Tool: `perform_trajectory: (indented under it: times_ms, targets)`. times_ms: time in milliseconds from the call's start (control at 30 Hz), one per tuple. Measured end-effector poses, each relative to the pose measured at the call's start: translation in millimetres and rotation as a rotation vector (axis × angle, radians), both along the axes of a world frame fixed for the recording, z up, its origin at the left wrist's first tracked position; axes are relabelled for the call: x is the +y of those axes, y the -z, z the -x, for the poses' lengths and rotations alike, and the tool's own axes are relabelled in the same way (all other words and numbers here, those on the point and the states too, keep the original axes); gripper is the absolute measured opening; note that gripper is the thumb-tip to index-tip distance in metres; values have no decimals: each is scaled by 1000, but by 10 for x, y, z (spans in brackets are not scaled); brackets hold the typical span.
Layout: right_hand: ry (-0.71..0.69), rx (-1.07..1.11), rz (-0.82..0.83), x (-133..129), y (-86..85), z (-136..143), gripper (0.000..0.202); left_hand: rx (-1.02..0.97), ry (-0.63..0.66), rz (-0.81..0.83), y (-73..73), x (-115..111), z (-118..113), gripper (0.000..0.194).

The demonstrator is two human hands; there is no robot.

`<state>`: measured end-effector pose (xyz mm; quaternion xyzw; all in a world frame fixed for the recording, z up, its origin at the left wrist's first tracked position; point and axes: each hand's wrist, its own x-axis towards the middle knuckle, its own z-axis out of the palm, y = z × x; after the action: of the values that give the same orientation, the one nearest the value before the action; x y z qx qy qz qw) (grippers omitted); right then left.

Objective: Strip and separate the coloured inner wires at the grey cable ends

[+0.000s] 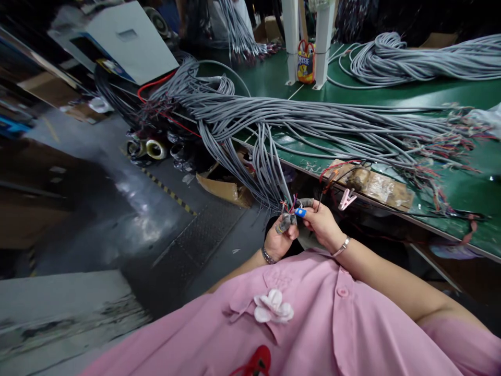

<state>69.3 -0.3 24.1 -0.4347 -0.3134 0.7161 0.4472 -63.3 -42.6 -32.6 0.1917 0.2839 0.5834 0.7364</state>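
Note:
Both my hands meet at the bench's front edge, at the end of a grey cable (282, 183) whose thin coloured wires fan out. Grey coverings wrap some fingertips. My left hand (278, 239), with a dark bracelet, is closed on the coloured wires (287, 207). My right hand (321, 223), wearing a silver bracelet, pinches beside them, with a small blue piece (300, 212) at its thumb. What its fingertips hold is too small to tell. A bundle of grey cables (242, 112) lies along the green bench (258, 78) and hangs over its edge.
Right of my hands are a pink clip (346, 199) and a taped cardboard block (376, 187). A coiled cable bundle (395, 60) lies behind, near white posts (290, 42) and a yellow packet (306, 63). An open carton (225, 187) stands below the bench.

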Motion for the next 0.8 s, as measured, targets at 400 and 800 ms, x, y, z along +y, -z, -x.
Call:
perform_trajectory:
  times_ms: [400,800]
  targets:
    - [-75,527,190,76,71,-126,21,-81,14,36,1,18,53,26]
    - [-230,-230,-599,-300,-34,-199,15,-90,-47,76,-36,-9,130,27]
